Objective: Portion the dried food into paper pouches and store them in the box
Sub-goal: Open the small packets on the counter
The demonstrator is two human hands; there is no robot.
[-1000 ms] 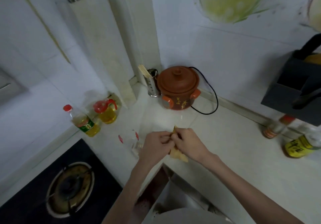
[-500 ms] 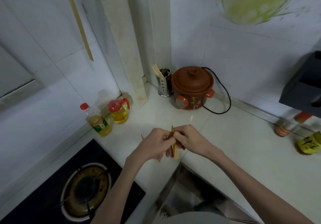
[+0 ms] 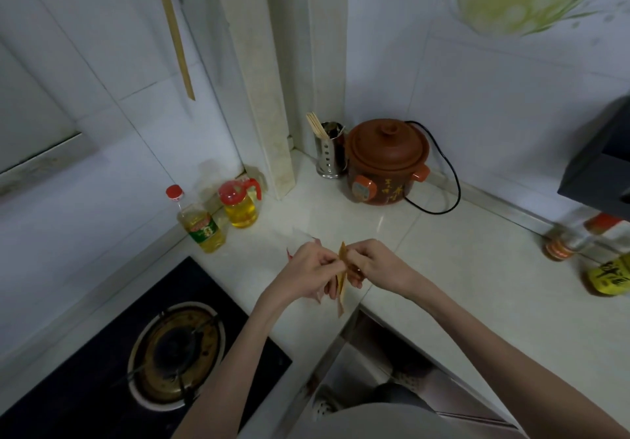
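Two hands: both meet above the inner front corner of the pale L-shaped stone bench (image 3: pixel 443 268), with a flat tan paper pouch (image 3: pixel 342 278) between them.
Left hand (image 3: pixel 308 273): fingers curled, thumb and fingertips pinching the pouch's upper edge from the left side.
Right hand (image 3: pixel 376 264): fingers curled, pinching the same upper edge from the right side.
Pouch: held edge-on to the camera, upright, its lower end hanging past the bench's front edge; whether anything is inside it cannot be told.
Behind the left hand: a blurred clear wrapper with red bits (image 3: pixel 300 244) lies on the bench, mostly hidden; what it is cannot be told.
Back corner: a brown clay electric cooker with a lid and orange handles (image 3: pixel 387 162), its black cord (image 3: pixel 443 196) looping out on the right side; touching or just beside it on the left, a perforated steel holder with wooden chopsticks (image 3: pixel 328 152).
Left-hand back edge: a clear oil bottle with a red cap and green label (image 3: pixel 197 224) and a squat oil jug with a red lid (image 3: pixel 240 205), side by side near the wall.
Front left: a black gas hob with a round burner (image 3: pixel 175 353) set in the bench.
Right end: a small blurred jar with an orange band (image 3: pixel 562 244) and a yellow-labelled bottle (image 3: pixel 610 276) under a dark wall rack (image 3: pixel 603 162).
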